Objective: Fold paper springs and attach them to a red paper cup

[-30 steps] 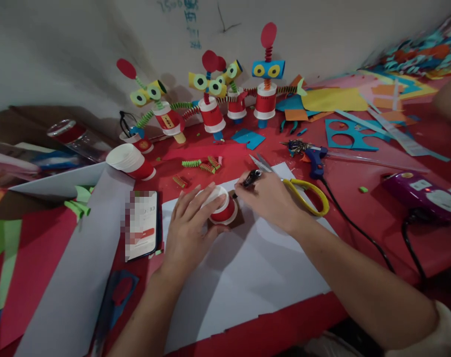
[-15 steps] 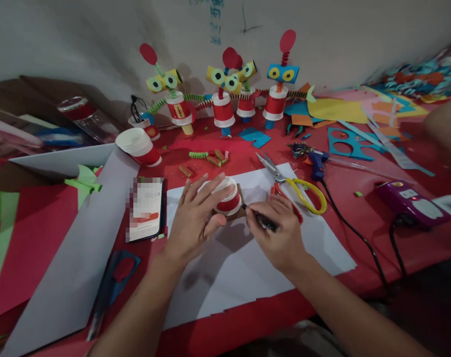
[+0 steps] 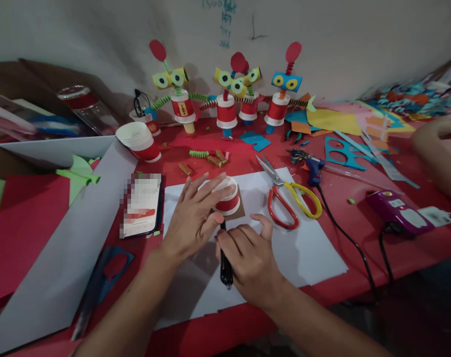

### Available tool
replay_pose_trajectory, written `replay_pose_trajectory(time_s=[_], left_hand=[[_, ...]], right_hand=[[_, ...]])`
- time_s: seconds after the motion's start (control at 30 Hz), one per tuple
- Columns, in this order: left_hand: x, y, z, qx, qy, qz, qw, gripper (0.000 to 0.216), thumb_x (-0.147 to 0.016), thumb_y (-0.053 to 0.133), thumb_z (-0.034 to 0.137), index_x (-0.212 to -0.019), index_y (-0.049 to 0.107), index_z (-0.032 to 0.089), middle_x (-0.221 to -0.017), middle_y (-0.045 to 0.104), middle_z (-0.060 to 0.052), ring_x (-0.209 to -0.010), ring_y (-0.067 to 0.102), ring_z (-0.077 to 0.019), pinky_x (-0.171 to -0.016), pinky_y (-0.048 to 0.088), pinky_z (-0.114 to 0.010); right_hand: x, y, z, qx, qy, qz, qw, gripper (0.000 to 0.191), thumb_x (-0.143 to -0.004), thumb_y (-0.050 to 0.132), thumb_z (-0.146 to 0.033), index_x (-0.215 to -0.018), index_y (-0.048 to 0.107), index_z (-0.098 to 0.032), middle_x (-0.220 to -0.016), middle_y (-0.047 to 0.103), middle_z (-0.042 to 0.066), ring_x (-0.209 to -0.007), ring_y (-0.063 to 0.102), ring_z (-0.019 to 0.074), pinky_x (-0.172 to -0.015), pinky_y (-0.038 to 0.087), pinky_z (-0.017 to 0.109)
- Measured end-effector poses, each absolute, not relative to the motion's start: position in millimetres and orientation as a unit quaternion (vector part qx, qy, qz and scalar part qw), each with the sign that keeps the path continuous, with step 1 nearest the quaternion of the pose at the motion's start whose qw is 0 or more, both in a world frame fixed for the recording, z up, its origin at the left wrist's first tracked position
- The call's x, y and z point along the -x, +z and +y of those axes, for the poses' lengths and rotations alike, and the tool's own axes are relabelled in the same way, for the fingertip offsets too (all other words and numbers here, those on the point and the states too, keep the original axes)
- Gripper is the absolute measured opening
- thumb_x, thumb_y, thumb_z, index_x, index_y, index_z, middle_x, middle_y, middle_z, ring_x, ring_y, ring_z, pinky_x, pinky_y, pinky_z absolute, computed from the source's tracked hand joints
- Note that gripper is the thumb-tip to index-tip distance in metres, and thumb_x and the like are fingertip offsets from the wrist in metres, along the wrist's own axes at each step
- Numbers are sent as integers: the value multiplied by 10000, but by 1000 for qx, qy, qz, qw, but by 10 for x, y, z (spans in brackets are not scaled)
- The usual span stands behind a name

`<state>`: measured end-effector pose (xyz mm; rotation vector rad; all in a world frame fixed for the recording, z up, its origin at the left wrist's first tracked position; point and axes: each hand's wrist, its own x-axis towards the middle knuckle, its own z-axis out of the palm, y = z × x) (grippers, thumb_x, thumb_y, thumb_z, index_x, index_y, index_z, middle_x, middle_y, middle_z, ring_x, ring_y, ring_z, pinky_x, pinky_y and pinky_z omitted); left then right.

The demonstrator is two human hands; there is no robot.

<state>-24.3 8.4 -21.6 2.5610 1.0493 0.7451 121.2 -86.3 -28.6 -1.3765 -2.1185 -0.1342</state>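
A red and white paper cup [image 3: 228,199] stands upside down on a small brown cardboard piece [image 3: 240,211], on top of white paper [image 3: 303,248]. My left hand [image 3: 194,213] steadies the cup, fingers stretched across its top and left side, thumb near the front of its base. Closed around a black pen [image 3: 226,267], my right hand [image 3: 253,260] is just in front of the cup. The pen's tip points at the front edge of the cardboard, close to my left thumb. Whether the tip touches it I cannot tell.
Scissors [image 3: 285,191] lie right of the cup, with a glue gun [image 3: 313,171] and its cord beyond. A phone [image 3: 141,206] and stacked cups [image 3: 139,141] are on the left. Several cup robots [image 3: 225,111] line the wall. Another person's arm [image 3: 443,153] is at right.
My right hand has moved the pen from the right side of the cup round to its front, turning the pen to point away from me. My left hand stays on the cup.
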Motion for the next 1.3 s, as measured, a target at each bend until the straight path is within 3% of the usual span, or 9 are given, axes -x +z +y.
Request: replay_pose_trajectory(time_s=[0.23, 0.5, 0.8, 1.07, 1.3], left_hand=[[256, -224, 104, -886, 257, 356, 145, 705, -880, 81, 645, -1392, 437, 316, -1489, 408, -29, -1373, 301, -277, -1134, 187, -531], [257, -237, 109, -885, 259, 355, 151, 710, -878, 73, 643, -1378, 456, 316, -1494, 399, -37, -1373, 309, -277, -1128, 208, -530], [251, -218, 106, -886, 264, 349, 156, 680, -891, 98, 623, -1385, 448, 313, -1487, 407, -50, -1359, 340, -283, -1133, 196, -548], [256, -231, 113, -887, 261, 349, 154, 686, -884, 90, 633, -1388, 439, 324, -1496, 395, -40, -1361, 337, -278, -1137, 182, -541], [268, -257, 115, -883, 267, 354, 156, 655, -898, 122, 619, -1367, 466, 317, -1488, 409, -36, -1372, 320, -271, -1140, 176, -541]], right_hand=[[-1222, -321, -818, 512, -18, -800, 312, 225, -910, 475, -127, -1092, 605, -150, -800, 681, 29, -803, 594, 175, -971, 272, 450], [-1255, -413, -772, 529, 61, -785, 317, 229, -890, 511, -137, -1099, 590, -188, -945, 696, 43, -905, 575, 187, -955, 233, 435], [-1289, -377, -769, 514, 72, -791, 324, 223, -883, 517, -155, -1090, 590, -188, -921, 697, 27, -918, 578, 174, -928, 242, 390], [-1285, -375, -766, 511, 47, -806, 296, 266, -864, 494, -91, -1107, 580, -156, -896, 687, 61, -914, 574, 202, -914, 224, 429], [-1411, -304, -807, 539, 110, -762, 343, 131, -887, 543, -170, -978, 626, -213, -842, 720, 9, -848, 621, 178, -919, 255, 414]])
